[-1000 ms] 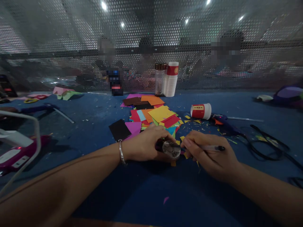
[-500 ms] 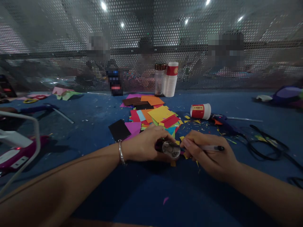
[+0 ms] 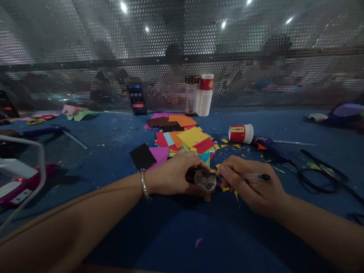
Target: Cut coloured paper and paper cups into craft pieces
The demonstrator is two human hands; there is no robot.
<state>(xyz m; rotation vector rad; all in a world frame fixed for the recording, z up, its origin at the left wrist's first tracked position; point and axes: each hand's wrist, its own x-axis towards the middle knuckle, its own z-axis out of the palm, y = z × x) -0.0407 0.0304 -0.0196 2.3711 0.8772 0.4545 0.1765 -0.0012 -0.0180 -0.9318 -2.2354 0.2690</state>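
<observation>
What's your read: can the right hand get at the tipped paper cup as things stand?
Probably yes: the paper cup lies on its side just beyond the right hand, with only paper scraps visible between. That hand holds a pen and might need to put it down first.

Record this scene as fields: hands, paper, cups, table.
Left hand: gripping a round-ended object; bracelet at the wrist
Right hand: holding a pen, tip toward the object; contact unclear
Paper: colored sheets, loosely piled beyond the left hand
Stacked cups: upright beside a lidded clear bottle
Loose cup: on its side by a blue glue gun
Table: blue, with scattered yellow scraps
</observation>
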